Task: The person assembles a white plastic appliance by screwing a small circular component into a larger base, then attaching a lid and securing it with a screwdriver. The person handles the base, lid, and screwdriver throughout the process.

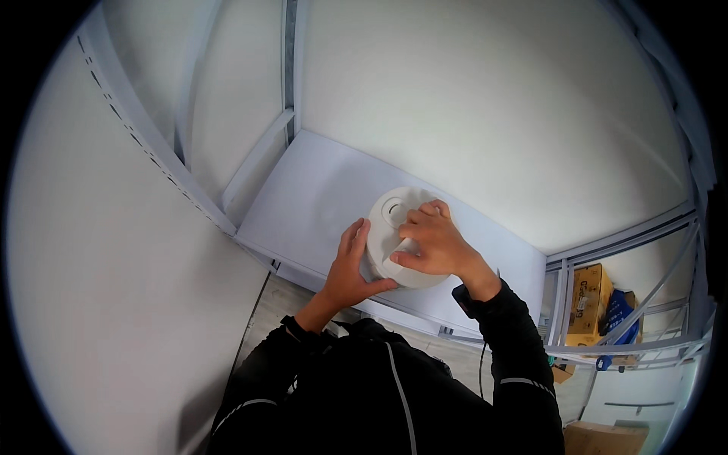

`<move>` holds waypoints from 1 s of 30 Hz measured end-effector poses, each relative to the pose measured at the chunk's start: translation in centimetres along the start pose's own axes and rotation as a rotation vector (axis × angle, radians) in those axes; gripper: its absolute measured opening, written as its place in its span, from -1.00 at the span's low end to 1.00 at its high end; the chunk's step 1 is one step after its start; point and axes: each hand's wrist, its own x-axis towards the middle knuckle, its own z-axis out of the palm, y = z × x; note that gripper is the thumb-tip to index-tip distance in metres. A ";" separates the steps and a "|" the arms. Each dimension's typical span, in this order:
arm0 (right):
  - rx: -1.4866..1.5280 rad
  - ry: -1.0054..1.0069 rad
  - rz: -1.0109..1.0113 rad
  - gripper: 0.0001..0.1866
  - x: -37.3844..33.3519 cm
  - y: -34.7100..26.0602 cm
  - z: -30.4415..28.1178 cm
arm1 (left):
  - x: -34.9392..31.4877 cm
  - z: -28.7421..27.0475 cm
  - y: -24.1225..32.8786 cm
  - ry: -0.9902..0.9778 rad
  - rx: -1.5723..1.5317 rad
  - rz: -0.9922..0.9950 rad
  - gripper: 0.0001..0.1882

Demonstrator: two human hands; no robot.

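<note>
A round white lidded container [418, 279] stands on a pale table, with a circular ring and a dark slot on the left part of its top. My left hand [350, 269] cups its left side, fingers up along the rim and thumb around the near edge. Over the top, my right hand [436, 241] has its fingers curled and its thumb toward the left, closed on a raised white grip [403, 250] that it partly covers. The container's right side is partly behind that hand. Its exact kind cannot be told.
The pale tabletop [303, 189] runs from far left to near right, against a white wall [470, 98]. Grey metal frame posts [290, 68] rise at its far left corner. Beyond a frame at right are a yellow carton [588, 303] and a blue package [622, 317].
</note>
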 end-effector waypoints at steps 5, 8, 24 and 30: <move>-0.068 0.023 0.006 -0.59 -0.3 0.1 0.8 | -0.3 0.0 0.1 0.009 -0.009 -0.006 0.39; -0.080 0.005 0.012 -0.58 -0.1 0.0 0.6 | -0.1 0.2 -0.2 0.022 -0.015 -0.003 0.40; 0.096 -0.126 -0.020 -0.73 0.4 0.9 -0.3 | 0.2 -0.3 -0.1 -0.030 -0.024 -0.037 0.51; 0.124 -0.146 -0.019 -0.73 0.8 1.0 -1.0 | 0.5 -0.2 0.1 -0.009 -0.061 -0.068 0.56</move>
